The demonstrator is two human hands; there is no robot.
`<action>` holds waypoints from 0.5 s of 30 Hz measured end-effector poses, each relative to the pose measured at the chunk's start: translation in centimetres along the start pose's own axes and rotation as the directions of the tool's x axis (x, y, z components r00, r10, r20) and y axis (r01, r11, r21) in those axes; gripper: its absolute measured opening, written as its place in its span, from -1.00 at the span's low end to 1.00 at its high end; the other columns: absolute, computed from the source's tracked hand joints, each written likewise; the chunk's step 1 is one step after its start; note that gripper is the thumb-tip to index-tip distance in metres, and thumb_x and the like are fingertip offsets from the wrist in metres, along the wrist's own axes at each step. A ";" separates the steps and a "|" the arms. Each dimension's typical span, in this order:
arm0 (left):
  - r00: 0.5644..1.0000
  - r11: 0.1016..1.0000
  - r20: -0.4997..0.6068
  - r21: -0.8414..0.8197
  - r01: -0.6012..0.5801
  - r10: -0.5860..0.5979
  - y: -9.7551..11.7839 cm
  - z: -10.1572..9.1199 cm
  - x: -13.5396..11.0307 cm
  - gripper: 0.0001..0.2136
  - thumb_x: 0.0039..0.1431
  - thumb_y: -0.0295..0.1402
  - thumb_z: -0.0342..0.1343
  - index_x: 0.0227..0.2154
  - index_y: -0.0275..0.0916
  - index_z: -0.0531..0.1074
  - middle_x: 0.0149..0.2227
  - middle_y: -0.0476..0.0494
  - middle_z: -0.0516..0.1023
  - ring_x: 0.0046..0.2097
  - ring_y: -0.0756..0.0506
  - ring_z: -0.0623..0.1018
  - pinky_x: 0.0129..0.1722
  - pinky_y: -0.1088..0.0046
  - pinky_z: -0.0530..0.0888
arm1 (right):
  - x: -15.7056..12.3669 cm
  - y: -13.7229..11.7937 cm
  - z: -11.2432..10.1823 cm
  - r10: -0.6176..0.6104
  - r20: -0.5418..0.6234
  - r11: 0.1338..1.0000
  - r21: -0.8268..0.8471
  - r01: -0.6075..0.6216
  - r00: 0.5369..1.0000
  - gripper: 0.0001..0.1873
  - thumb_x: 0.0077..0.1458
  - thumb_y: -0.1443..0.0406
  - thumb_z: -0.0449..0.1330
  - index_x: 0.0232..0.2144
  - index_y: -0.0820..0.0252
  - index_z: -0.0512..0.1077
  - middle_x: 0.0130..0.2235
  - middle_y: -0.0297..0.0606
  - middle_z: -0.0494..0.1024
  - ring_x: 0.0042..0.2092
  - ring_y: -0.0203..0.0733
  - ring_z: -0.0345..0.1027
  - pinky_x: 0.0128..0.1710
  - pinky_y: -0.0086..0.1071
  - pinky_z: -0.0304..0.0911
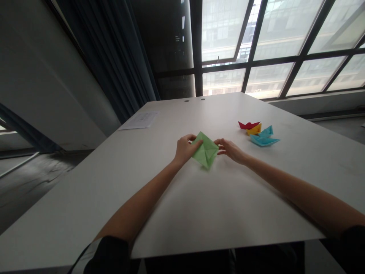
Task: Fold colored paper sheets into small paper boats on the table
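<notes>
A green folded paper square with crossing creases lies in the middle of the white table. My left hand pinches its left corner, fingers curled over the edge. On the other side my right hand grips the paper's right corner with closed fingertips. Both forearms reach in from the near edge.
Several folded paper boats sit to the right: a red boat, a yellow boat and two blue boats. A printed white sheet lies at the far left corner. Dark curtains and large windows stand behind the table.
</notes>
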State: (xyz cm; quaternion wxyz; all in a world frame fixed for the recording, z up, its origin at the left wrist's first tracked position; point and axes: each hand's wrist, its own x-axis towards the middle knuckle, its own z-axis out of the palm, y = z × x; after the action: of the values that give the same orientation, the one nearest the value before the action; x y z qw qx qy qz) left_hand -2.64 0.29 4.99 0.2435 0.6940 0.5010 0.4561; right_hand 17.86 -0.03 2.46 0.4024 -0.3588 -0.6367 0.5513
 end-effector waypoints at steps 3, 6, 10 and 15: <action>0.999 0.997 -0.001 0.061 -0.043 0.043 -0.1 0.0 0.0 -0.78 -0.11 -0.19 0.17 -0.47 -0.26 0.45 -0.43 -0.06 0.50 -0.42 -0.01 0.43 -0.43 0.51 0.32 | -0.3 -0.3 0.2 0.040 0.071 0.998 -0.046 -0.037 0.997 -0.50 -0.09 -0.09 0.13 -0.24 0.13 0.41 -0.22 -0.23 0.44 -0.17 -0.18 0.32 -0.25 -0.34 0.30; 0.999 0.998 -0.039 0.045 -0.034 0.036 -0.6 0.2 0.0 -0.70 -0.19 -0.23 0.23 -0.34 -0.22 0.41 -0.47 0.01 0.46 -0.46 0.01 0.42 -0.46 0.53 0.31 | -0.5 -0.7 0.7 0.053 0.085 0.998 -0.047 -0.050 0.995 -0.48 -0.13 -0.05 0.19 -0.18 0.14 0.39 -0.16 -0.21 0.44 -0.15 -0.16 0.33 -0.25 -0.31 0.33; 0.992 0.989 0.068 -0.097 0.114 -0.108 -1.2 0.4 0.2 -0.51 -0.26 -0.25 0.28 -0.17 -0.23 0.35 -0.57 0.07 0.42 -0.56 0.03 0.39 -0.55 0.56 0.28 | -0.5 -0.6 0.9 0.027 0.061 0.997 -0.072 -0.022 0.998 -0.49 -0.19 0.12 0.30 -0.16 0.19 0.38 -0.17 -0.20 0.46 -0.20 -0.18 0.37 -0.23 -0.31 0.33; 0.931 0.900 0.272 -0.295 0.320 -0.242 -1.0 0.5 0.1 -0.68 -0.27 -0.21 0.29 -0.46 -0.35 0.46 -0.50 -0.11 0.50 -0.49 -0.01 0.46 -0.51 0.52 0.35 | -0.3 0.0 0.8 0.037 0.069 0.999 -0.029 -0.035 0.997 -0.53 -0.26 0.29 0.35 -0.22 0.22 0.37 -0.30 -0.29 0.50 -0.27 -0.22 0.39 -0.23 -0.31 0.34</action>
State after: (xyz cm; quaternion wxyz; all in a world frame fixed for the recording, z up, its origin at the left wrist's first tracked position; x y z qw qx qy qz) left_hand -2.69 0.81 4.05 0.4775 0.6101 0.4804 0.4112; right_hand 17.29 -0.65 2.41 0.3650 -0.3565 -0.6512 0.5618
